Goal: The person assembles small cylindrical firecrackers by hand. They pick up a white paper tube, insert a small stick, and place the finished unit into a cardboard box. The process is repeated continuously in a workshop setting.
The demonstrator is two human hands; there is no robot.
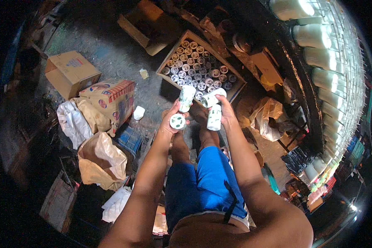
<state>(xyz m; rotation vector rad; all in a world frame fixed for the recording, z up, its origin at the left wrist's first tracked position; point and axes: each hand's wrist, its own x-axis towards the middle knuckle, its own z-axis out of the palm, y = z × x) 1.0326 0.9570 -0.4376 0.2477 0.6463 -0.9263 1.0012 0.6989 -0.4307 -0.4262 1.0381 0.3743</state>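
Note:
My left hand [169, 124] is closed round two white cylinders with dark green print. One printed cylinder [187, 97] leans upward, and the other [177, 121] shows me its round patterned end. Two more of the same kind are in my right hand [226, 112]: one cylinder [211, 98] lies tilted on its side, and a second cylinder [214, 118] stands nearly upright below it. Just beyond both hands, an open cardboard box [166, 58] on the floor holds many like cylinders, packed upright in rows. What they are made of I cannot tell.
On the right hangs a long rack of white rounded cylinders [324, 80]. A closed carton [72, 72], paper sacks [111, 99] and an open brown bag [103, 159] stand to the left. An open empty carton [149, 27] lies beyond. Clear plastic bags [268, 118] lie right of my legs.

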